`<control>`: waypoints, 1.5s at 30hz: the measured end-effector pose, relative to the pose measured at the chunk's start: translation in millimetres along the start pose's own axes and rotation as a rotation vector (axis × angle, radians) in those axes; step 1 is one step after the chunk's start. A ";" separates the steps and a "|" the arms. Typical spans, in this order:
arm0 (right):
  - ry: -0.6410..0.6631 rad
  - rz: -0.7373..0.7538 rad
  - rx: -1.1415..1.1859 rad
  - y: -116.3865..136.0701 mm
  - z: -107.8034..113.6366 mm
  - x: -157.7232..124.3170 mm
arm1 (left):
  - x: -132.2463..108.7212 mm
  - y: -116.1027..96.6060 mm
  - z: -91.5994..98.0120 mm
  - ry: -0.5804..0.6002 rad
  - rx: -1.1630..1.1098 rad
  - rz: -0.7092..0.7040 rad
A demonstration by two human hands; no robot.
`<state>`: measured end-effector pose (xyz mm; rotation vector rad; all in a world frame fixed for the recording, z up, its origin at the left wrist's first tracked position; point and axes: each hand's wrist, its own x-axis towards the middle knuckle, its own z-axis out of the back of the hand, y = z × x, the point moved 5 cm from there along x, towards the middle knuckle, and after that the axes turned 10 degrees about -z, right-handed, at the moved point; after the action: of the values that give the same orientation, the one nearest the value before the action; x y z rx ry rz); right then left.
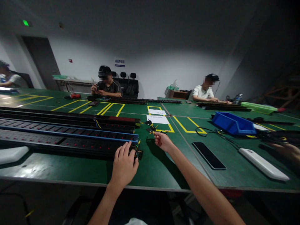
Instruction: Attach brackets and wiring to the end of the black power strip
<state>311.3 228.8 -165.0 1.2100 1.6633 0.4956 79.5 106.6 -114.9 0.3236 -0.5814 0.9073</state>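
Long black power strips (89,144) with rows of sockets and small red marks lie side by side on the left of the table. My left hand (123,164) rests on the right end of the nearest strip, fingers stretched over its top and thumb by the end. A yellow-green wire (139,143) sticks out there. To the right, my right hand (162,141) is closed in a pinch at a small black bracket (152,129) with holes and a yellow bit. Another black bracket (148,122) lies just beyond it. The exact grip point is too small to make out.
White papers (157,119) lie beyond my right hand. On the right are a dark phone (208,155), a white power bank (263,164) with a black cable, and a blue bin (233,123). Another person's hand (288,152) shows at the right edge; co-workers sit across the table.
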 end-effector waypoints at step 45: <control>0.009 -0.010 -0.031 0.3 -6.0 -6.5 | -0.7 1.3 -3.7 0.026 0.010 0.004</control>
<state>306.3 224.4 -159.1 1.1782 1.6630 0.5196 79.4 108.8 -118.3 0.3190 -0.5536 0.9176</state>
